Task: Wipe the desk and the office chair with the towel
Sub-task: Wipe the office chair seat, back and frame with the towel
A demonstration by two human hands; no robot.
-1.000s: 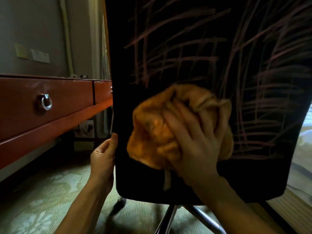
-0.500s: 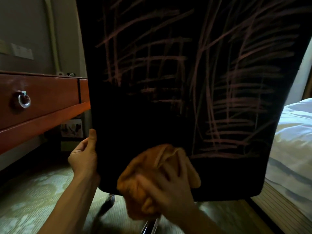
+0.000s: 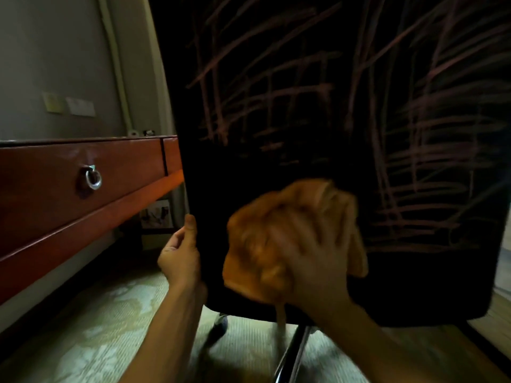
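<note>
Under our right hand [image 3: 312,261], bunched and blurred, the orange towel [image 3: 276,244] is pressed flat against the lower back of the black office chair [image 3: 304,134], our fingers spread over it. Left of that grip, our left hand [image 3: 179,258] clasps the chair's side edge, thumb up along it. Farther left stands the red-brown desk [image 3: 55,217] with a ring pull [image 3: 93,178].

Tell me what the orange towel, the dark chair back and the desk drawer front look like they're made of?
Towel: soft cloth, probably cotton or microfibre; it bunches in folds under the right hand.
Chair back: dark matte fabric or faux leather, hard to tell; it carries pinkish chalk-like streaks.
Drawer front: glossy reddish-brown varnished wood or veneer, with a shiny metal ring pull.
</note>
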